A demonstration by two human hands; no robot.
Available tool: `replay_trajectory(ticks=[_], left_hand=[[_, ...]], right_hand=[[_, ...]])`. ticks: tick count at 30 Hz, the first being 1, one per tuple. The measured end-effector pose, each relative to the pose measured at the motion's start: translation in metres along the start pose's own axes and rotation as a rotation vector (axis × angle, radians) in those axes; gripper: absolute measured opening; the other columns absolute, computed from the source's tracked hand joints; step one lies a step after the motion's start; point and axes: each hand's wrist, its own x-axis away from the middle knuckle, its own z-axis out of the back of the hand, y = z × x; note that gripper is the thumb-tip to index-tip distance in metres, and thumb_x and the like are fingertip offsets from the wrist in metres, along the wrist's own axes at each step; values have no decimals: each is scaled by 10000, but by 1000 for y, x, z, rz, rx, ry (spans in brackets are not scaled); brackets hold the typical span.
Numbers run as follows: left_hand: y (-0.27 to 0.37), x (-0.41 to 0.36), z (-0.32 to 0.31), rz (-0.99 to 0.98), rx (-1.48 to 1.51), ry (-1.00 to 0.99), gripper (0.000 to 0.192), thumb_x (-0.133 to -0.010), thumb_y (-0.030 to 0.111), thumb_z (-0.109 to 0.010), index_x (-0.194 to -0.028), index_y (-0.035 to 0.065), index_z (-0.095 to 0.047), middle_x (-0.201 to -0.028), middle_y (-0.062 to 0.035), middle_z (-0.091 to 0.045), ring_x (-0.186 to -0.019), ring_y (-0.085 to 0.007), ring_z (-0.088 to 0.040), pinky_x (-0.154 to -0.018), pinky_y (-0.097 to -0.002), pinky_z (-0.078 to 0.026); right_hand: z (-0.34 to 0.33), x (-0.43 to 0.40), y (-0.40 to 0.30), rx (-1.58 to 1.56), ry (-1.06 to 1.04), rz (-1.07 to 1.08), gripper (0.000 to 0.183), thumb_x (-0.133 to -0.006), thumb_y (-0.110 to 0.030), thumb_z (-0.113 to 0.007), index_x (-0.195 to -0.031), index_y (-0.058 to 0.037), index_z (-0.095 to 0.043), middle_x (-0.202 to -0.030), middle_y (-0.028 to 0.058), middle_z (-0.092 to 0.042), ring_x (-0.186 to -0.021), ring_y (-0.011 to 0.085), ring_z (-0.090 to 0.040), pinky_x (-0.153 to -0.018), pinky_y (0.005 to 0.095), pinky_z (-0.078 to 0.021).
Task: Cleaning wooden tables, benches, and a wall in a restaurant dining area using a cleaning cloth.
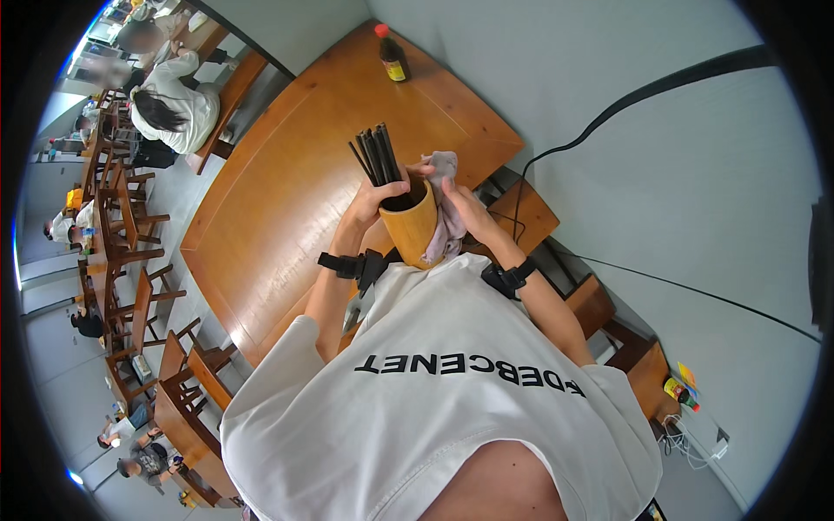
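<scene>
My left hand [373, 200] grips a bundle of dark chopsticks [378, 153] at the mouth of a bamboo chopstick holder [412, 228]. The chopsticks stick up and away from me, their lower ends hidden by the hand and rim. The holder is tilted, close against my shirt above the table's near edge. At its right side my right hand [470, 211] has hold of a pale pinkish cloth [445, 225], which hangs along the holder's wall. Parts of my fingers are hidden behind the cloth and holder.
A dark sauce bottle with a red cap [393, 57] stands at the far end of the wooden table [293, 163]. A black cable [573, 140] runs along the wall on the right. Another bottle [679, 393] is at lower right. People sit on benches at left.
</scene>
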Motion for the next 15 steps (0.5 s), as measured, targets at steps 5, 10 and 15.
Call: replay_trajectory(ticks=[5, 10, 15], left_hand=[[-4, -2, -8, -164, -150, -21, 126, -741, 123, -632, -787, 24, -569, -1315, -224, -511, -1335, -309, -350, -1111, -426, -222], [8, -1, -26, -216, -322, 90, 94, -753, 86, -590, -788, -1, -588, -1181, -195, -613, -1177, -269, -541, -1129, -455, -195], [0, -1, -12, -339, -461, 39, 119, -768, 58, -581, -851, -16, -622, -881, -124, -685, -978, -244, -646, -1094, -425, -272]], right_hand=[[-10, -13, -14, 31, 7, -92, 552, -979, -453, -379, -1167, 39, -545, -1077, 99, -612, -966, 148, -560, -872, 273, -440], [-14, -36, -21, -14, -136, -351, 396, -961, -301, -400, -1169, -9, -568, -1122, 89, -608, -988, 144, -576, -864, 275, -460], [-23, -29, -37, -39, -193, -315, 372, -957, -289, -417, -1197, -48, -568, -1139, 66, -598, -1015, 124, -569, -847, 262, -467]])
